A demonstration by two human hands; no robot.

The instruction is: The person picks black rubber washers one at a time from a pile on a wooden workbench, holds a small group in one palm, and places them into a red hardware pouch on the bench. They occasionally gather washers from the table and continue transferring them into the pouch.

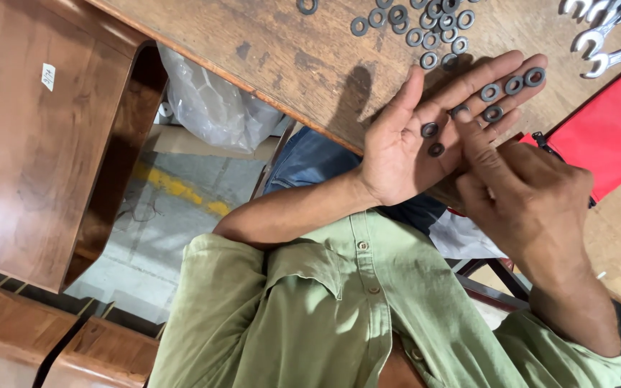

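Low in the frame, a green shirt [339, 316], sleeves rolled; above it, at centre, left hand [425, 136] spread flat, palm up, gripping nothing, carrying about seven washers [492, 113]: two on the palm, the rest along the fingers toward upper right; right hand [526, 194] at centre right, fingers bent, forefinger tip pressed on one washer at the base of the left fingers; pinched or merely touched, cannot tell. Judged from this: a handful gathered, far more left; a loose pile [425, 25] lies on the wooden table [253, 36] at upper centre. Washers dark grey, flat, round, alike in size, dull metal. Far upper right, spanners [605, 43] beside a red pouch [612, 129].
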